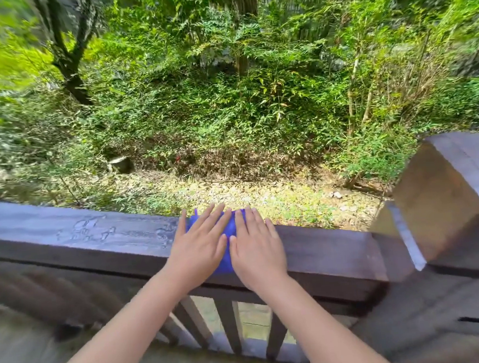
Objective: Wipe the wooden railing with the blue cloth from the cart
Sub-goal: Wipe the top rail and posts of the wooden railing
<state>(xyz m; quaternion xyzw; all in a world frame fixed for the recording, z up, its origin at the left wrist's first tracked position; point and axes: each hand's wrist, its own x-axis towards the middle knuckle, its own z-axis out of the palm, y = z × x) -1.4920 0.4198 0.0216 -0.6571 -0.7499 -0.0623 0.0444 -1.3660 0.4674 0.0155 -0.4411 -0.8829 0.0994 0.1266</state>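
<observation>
The dark wooden railing (80, 235) runs across the view from left to right. A blue cloth (227, 229) lies on its top, mostly covered by my hands. My left hand (199, 248) lies flat on the cloth's left part, fingers spread. My right hand (255, 246) lies flat on its right part, touching the left hand. Both palms press the cloth down onto the rail; neither hand closes around it. Wet streaks show on the rail to the left of the cloth.
A thick square wooden post (446, 195) rises at the rail's right end. Vertical balusters (228, 321) stand below the rail. Beyond the railing lie leaf-strewn ground and dense green bushes and trees. The cart is not in view.
</observation>
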